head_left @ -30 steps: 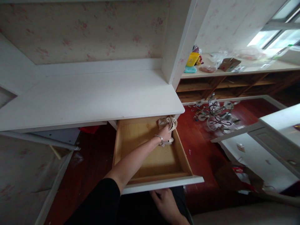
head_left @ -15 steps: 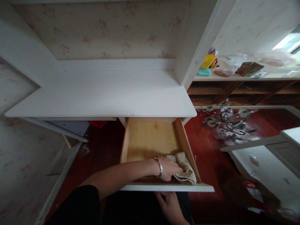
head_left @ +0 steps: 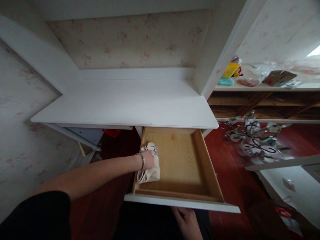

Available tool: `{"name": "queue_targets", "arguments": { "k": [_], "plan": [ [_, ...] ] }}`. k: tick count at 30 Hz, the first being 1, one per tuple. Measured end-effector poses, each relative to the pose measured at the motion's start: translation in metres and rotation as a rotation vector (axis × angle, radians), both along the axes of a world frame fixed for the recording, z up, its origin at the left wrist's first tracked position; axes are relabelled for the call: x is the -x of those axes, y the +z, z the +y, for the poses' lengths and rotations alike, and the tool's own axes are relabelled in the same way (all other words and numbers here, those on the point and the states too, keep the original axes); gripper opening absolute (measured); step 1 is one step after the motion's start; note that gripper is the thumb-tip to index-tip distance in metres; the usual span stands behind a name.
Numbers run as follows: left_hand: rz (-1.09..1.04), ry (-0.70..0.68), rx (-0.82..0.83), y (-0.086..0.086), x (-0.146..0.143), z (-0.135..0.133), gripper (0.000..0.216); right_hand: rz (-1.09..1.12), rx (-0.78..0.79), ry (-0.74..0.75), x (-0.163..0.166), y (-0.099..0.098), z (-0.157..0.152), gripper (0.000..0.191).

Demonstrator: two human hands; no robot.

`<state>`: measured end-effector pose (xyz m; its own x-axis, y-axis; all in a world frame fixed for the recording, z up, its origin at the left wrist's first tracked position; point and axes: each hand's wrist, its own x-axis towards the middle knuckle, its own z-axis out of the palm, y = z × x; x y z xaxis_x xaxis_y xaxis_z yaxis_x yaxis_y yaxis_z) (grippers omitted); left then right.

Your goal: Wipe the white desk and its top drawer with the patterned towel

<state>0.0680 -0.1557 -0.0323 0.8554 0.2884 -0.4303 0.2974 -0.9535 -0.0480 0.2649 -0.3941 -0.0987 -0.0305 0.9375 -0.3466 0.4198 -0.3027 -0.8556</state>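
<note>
Cloth (head_left: 153,172) under left hand (head_left: 148,159), print (head_left: 155,152) illegible

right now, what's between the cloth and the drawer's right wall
Between the cloth and the right wall lies only bare drawer floor, in the head view.

The head camera looks forward and down, close above the open drawer (head_left: 180,160); the desk (head_left: 130,103) lies at twelve o'clock, shelves (head_left: 262,100) at two.
</note>
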Motion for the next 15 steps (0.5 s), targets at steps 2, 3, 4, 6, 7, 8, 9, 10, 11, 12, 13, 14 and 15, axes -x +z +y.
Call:
{"name": "queue_targets", "arguments": {
  "k": [2,3,4,6,7,8,9,10,11,12,13,14,15],
  "plan": [
    [-0.017,0.031,-0.028,0.001,0.006,0.024,0.017,-0.005,-0.013,-0.001,0.001,0.001,0.0,0.059],
    [-0.029,0.052,-0.046,0.002,0.006,0.037,0.016,-0.007,-0.019,-0.005,0.001,0.002,-0.001,0.059],
    [-0.045,0.073,-0.066,0.003,0.006,0.049,0.014,-0.008,-0.021,-0.007,0.001,0.003,-0.001,0.059],
    [-0.081,0.118,-0.106,0.007,0.004,0.071,0.013,-0.007,-0.02,-0.012,0.001,0.006,-0.002,0.058],
    [-0.1,0.134,-0.12,0.009,0.003,0.078,0.013,-0.006,-0.02,-0.015,0.002,0.008,-0.002,0.057],
    [-0.117,0.144,-0.127,0.012,0.001,0.084,0.014,-0.002,-0.019,-0.018,0.002,0.009,-0.002,0.057],
    [-0.131,0.15,-0.128,0.015,0.0,0.087,0.015,0.001,-0.019,-0.022,0.002,0.01,-0.002,0.056],
    [-0.146,0.149,-0.128,0.019,-0.001,0.087,0.015,0.004,-0.018,-0.024,0.003,0.011,-0.002,0.056],
    [-0.166,0.138,-0.135,0.025,-0.002,0.085,0.014,0.007,-0.014,-0.026,0.003,0.011,-0.002,0.056],
    [-0.191,0.118,-0.151,0.032,-0.001,0.08,0.014,0.009,-0.011,-0.027,0.003,0.01,-0.001,0.057],
    [-0.222,0.093,-0.179,0.04,0.0,0.074,0.017,0.009,-0.009,-0.028,0.003,0.01,-0.001,0.057],
    [-0.259,0.069,-0.219,0.049,0.003,0.066,0.022,0.008,-0.009,-0.028,0.003,0.009,-0.001,0.058],
    [-0.297,0.051,-0.265,0.059,0.008,0.057,0.027,0.004,-0.01,-0.029,0.003,0.007,-0.001,0.059]
  ]
}}
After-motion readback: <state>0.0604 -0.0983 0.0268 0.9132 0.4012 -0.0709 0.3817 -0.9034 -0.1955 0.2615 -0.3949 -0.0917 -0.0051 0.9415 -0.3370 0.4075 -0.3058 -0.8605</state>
